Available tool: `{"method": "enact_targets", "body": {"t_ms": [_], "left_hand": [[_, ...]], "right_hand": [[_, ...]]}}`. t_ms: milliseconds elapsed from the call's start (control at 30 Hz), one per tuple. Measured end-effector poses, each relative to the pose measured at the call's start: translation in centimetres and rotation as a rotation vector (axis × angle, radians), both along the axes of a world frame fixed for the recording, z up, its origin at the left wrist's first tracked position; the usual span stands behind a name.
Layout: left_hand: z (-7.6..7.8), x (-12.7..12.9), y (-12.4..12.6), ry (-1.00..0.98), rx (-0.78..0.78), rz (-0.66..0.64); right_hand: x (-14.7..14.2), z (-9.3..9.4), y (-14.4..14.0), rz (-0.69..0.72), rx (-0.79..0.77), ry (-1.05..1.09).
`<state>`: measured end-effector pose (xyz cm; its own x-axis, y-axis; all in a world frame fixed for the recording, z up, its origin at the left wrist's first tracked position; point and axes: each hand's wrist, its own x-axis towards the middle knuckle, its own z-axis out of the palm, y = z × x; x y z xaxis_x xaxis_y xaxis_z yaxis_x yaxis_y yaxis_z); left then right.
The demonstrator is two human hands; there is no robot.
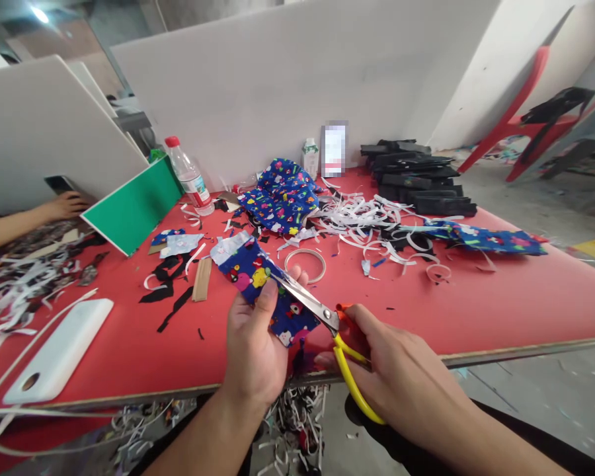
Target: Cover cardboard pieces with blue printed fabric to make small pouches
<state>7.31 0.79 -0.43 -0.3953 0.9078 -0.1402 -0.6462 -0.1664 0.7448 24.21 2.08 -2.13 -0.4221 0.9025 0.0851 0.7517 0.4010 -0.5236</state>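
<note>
My left hand (pixel 258 337) is closed on a strip of blue printed fabric (pixel 248 264), its thumb pressing on the front. The strip has a pale end at the upper left and hangs over near the table's front edge. In my right hand (pixel 396 360) is a pair of scissors (pixel 327 314) with yellow and orange handles. Its blades lie along the fabric, pointing up and left past my left fingers; whether they are parted I cannot tell. Behind the hands lies a crumpled blue printed fabric piece (pixel 282 195). A tape roll (pixel 305 266) rests just beyond my left fingertips.
On the red table (pixel 426 311) are white strip scraps (pixel 367 218), a stack of black folded pieces (pixel 416 175), more printed fabric (pixel 500 239), a bottle (pixel 191 182), a green board (pixel 133 208) and a white power bank (pixel 62 350) with a cable. Another person's hand (pixel 68 205) holds a phone at left.
</note>
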Motion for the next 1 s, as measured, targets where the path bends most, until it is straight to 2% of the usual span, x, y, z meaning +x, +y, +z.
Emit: {"method": "enact_targets", "body": {"t_ms": [300, 500, 667, 833, 1000], "left_hand": [[-0.3, 1.0, 0.1, -0.027, -0.018, 0.068], [0.1, 0.5, 0.0, -0.020, -0.036, 0.065], [1.0, -0.4, 0.1, -0.012, -0.058, 0.122], [1.1, -0.1, -0.2, -0.027, -0.046, 0.077], [0.6, 0.3, -0.4, -0.021, -0.047, 0.054]], "right_hand": [[-0.1, -1.2, -0.1, 0.002, 0.096, -0.020], [-0.1, -0.8, -0.1, -0.022, 0.021, -0.015], [-0.3, -0.4, -0.2, -0.009, -0.055, -0.012], [-0.7, -0.1, -0.7, 0.026, -0.060, 0.018], [-0.4, -0.5, -0.5, 0.041, 0.037, -0.002]]}}
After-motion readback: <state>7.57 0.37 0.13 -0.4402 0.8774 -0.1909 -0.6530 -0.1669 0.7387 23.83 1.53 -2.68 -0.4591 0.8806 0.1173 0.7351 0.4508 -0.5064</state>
